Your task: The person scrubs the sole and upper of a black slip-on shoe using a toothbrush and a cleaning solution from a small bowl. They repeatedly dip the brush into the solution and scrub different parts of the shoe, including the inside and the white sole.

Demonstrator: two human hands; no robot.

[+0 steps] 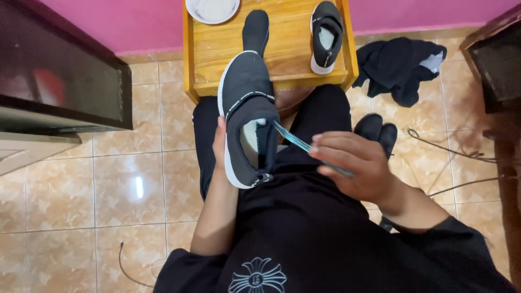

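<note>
Head view shows a dark shoe (pixel 247 116) with a white sole held up over the person's lap, toe pointing away toward the bench (pixel 287 54). Left hand (pixel 220 144) grasps the shoe from its left side, fingers mostly hidden behind the sole. Right hand (pixel 355 163) sits to the right of the shoe, clenched around the handle of a clear bluish brush (pixel 296 140); the brush head reaches into the shoe's opening and touches the inner lining near the heel.

Beyond the shoe's toe stands the wooden bench, just past the person's knees. On it, right of the held shoe, a second shoe (pixel 326 35) lies with its opening up. Straight beyond the held shoe's toe a dark sock (pixel 256 31) rests on the bench top, whether a foot is in it I cannot tell. A white plate (pixel 213 10) sits at the bench's far left corner.

Further right of the shoe, on the tiled floor (pixel 92 190), dark clothes (pixel 401 68) lie in a heap, with thin cables (pixel 450 152) nearby.
</note>
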